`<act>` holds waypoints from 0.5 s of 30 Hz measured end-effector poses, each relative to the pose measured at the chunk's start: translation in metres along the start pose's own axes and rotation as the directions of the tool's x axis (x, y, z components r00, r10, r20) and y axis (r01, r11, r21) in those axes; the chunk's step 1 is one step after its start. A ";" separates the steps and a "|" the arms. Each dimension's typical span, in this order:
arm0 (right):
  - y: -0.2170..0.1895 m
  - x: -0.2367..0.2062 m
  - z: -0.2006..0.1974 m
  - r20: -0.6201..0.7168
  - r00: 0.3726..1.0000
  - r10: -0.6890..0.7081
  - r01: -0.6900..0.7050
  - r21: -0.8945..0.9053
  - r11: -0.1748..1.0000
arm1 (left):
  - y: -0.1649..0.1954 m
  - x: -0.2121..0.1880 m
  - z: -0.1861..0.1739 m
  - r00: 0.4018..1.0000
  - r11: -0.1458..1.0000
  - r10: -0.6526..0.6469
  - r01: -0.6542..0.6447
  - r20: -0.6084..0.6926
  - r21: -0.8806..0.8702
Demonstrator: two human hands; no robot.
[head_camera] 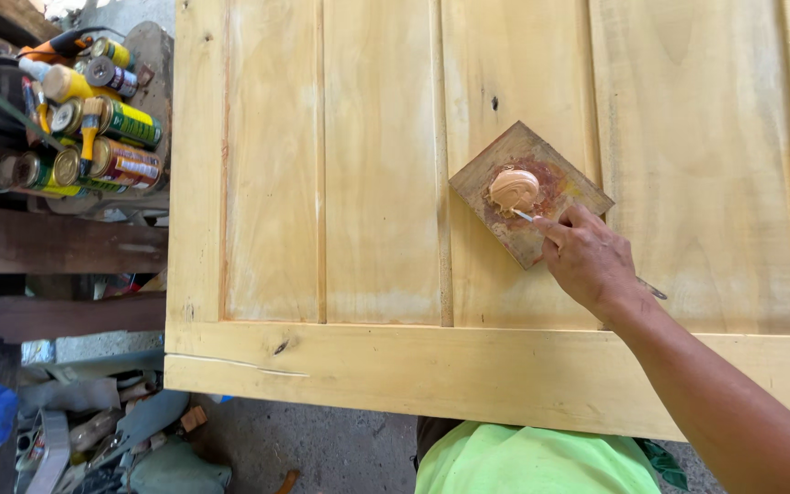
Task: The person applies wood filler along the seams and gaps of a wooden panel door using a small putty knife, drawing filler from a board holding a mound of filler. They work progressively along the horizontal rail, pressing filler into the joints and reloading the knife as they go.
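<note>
My right hand (587, 259) is closed around a thin metal tool (523, 216), whose tip touches a lump of tan putty (515, 189). The putty sits on a small square wooden board (488, 174) lying tilted on a large pale yellow wooden door panel (358, 183). The tool's handle end (653, 290) sticks out behind my hand. My left hand is out of sight. My green shirt shows at the bottom edge.
Several spray cans and tins (102, 137) lie piled on a dark shelf at the upper left. Dark wooden planks (57, 242) run below them. Scraps and tools (112, 439) clutter the floor at the lower left. The panel's near rail (413, 370) has a small crack.
</note>
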State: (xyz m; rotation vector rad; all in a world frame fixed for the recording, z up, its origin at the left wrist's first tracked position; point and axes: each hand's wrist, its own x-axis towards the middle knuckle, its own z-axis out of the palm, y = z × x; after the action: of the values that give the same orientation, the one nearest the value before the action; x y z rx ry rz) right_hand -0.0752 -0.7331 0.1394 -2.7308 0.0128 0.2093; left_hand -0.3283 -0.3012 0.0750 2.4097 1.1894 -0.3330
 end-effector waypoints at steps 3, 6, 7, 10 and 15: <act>0.006 0.006 0.007 0.009 0.999 -0.046 0.046 -0.060 0.997 | -0.008 -0.022 0.010 0.991 0.995 0.092 -0.094 -0.095 -0.020; 0.013 0.013 0.007 0.121 0.992 -0.037 0.035 0.017 0.999 | 0.006 -0.041 0.013 0.914 0.936 0.333 -0.351 -0.232 -0.037; 0.017 0.014 0.007 0.139 0.985 -0.101 0.090 0.085 0.992 | 0.019 -0.048 0.009 0.900 0.922 0.373 -0.387 -0.226 -0.022; 0.032 0.009 0.003 0.232 0.941 -0.248 0.182 0.271 0.945 | 0.067 -0.026 -0.008 0.960 0.956 0.265 -0.275 0.095 0.107; 0.048 -0.018 0.003 0.595 0.769 -0.235 0.188 0.142 0.972 | 0.117 0.016 -0.003 0.917 0.915 0.192 -0.296 0.350 0.273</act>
State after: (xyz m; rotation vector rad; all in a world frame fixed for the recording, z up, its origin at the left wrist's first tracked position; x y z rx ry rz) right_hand -0.0951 -0.7764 0.1204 -2.4358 -0.4590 0.9913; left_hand -0.2254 -0.3521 0.1032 2.6104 0.7192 -0.8551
